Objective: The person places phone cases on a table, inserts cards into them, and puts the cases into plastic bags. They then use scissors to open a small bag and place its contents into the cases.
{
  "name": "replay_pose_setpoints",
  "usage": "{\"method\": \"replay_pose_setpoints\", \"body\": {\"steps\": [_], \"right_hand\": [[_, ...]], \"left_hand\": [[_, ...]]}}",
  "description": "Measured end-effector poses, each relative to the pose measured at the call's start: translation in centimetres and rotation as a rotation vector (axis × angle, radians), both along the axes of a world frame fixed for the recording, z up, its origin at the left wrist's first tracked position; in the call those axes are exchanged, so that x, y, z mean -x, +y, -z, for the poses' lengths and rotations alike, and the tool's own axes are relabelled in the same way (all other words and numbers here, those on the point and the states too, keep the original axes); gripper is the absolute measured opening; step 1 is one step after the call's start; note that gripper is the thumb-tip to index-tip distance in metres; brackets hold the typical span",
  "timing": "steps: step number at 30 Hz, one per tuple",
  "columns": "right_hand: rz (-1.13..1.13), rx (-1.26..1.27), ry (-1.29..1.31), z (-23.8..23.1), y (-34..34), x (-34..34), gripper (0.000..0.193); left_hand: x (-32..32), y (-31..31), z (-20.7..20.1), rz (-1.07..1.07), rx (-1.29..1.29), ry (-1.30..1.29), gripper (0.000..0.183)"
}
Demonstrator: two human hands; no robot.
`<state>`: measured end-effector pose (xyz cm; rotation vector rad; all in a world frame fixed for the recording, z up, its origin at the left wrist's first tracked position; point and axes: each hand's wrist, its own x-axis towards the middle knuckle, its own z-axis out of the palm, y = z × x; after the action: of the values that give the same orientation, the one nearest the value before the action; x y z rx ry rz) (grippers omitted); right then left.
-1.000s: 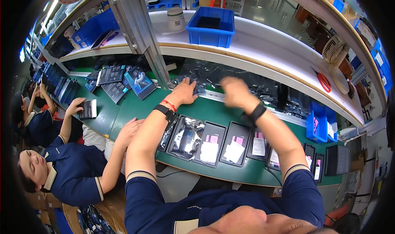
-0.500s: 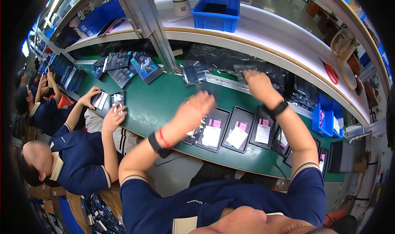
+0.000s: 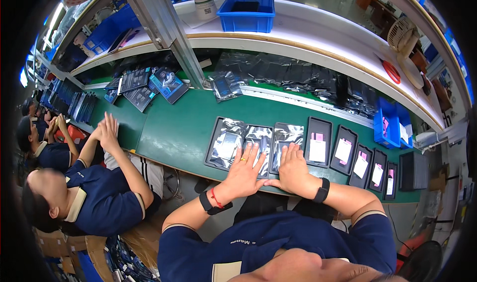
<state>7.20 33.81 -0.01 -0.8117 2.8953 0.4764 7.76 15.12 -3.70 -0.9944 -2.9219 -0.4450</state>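
Observation:
My left hand lies palm down with fingers spread on a shiny clear bag over a shallow black tray. Beside it, my right hand presses flat on another bag in the neighbouring tray, fingers stretched out. The thumbs of both hands nearly meet. To the left, a third bag with something dark inside covers the leftmost tray. Further right runs a row of black trays holding white papers and pink cards. What lies beneath my palms is hidden.
Many dark bagged items lie along the back of the green bench. Dark printed boxes are piled at back left, near a metal post. Blue bins and stacked black trays stand right. A co-worker sits left.
My right hand has come back from the bagged items, and my left has lowered. Bags now cover the left trays. The co-worker's hands have risen together off the bench.

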Motion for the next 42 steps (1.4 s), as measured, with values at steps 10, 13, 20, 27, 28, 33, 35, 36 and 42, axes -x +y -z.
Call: {"method": "replay_pose_setpoints", "body": {"steps": [10,13,20,27,28,33,35,36,42], "right_hand": [[-0.128,0.2,-0.146,0.6,-8.0,4.7,0.085],[-0.118,0.34,-0.318,-2.3,-10.2,7.9,0.072],[0.262,0.361,-0.087,-3.0,-3.6,25.1,0.05],[0.294,0.299,-0.123,0.0,-1.9,27.6,0.074],[0.211,0.288,0.053,0.4,-2.0,26.8,0.054],[-0.062,0.448,0.17,-1.5,1.2,22.9,0.017],[-0.202,0.5,0.248,-3.7,3.1,18.0,0.022],[-0.229,0.506,0.335,-4.5,4.0,15.2,0.027],[-0.026,0.399,0.412,-1.2,11.3,3.5,0.041]], "left_hand": [[3.1,-6.7,-1.8,-0.159,0.073,-0.042,0.082],[4.3,-10.3,-2.0,-0.194,0.086,-0.062,0.081],[9.4,-9.7,-5.9,-0.182,0.085,-0.064,0.075],[21.8,-6.4,-4.7,-0.303,0.288,-0.179,0.082],[22.6,-6.4,-4.1,-0.352,0.308,-0.211,0.084],[24.1,-6.2,-3.1,-0.33,0.3,-0.123,0.076],[23.9,-6.5,-2.6,-0.307,0.299,-0.041,0.062],[24.0,-6.8,-2.1,-0.312,0.303,-0.003,0.058],[20.6,-4.7,-4.7,-0.421,0.145,0.142,0.051]]}}
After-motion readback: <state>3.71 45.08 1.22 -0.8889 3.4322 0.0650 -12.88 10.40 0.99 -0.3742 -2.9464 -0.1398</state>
